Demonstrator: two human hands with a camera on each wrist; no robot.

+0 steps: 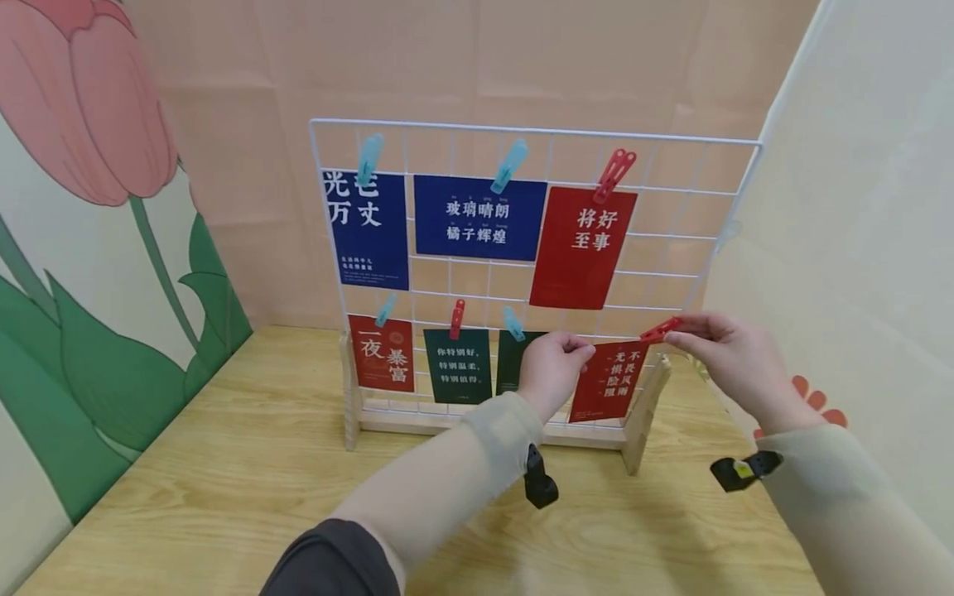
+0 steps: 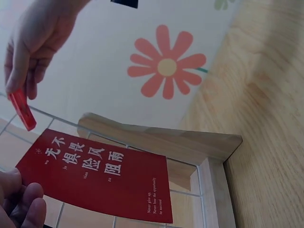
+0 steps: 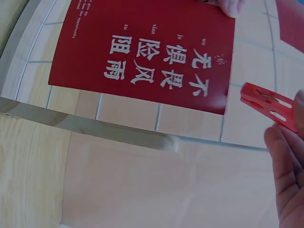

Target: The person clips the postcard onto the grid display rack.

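Note:
My left hand (image 1: 553,370) pinches a red card (image 1: 605,387) with white characters by its upper left corner, in front of the lower right of a white wire grid rack (image 1: 663,137). Thumb and fingers of my right hand (image 1: 734,364) grip the handle end of a red clothespin (image 1: 660,330). In the right wrist view a small gap shows between the clothespin's tip and the card's top edge. A dark green card (image 1: 509,364) hangs under a light blue clothespin (image 1: 513,324), partly hidden behind my left hand.
Higher on the grid, clothespins hold two blue cards (image 1: 480,219) and a red card (image 1: 584,269). Another red card (image 1: 376,377) and a green card (image 1: 458,385) hang lower left. The rack's wooden feet (image 1: 644,418) stand on a wood-grain table (image 1: 224,480); a flowered wall covering (image 2: 107,57) rises at right.

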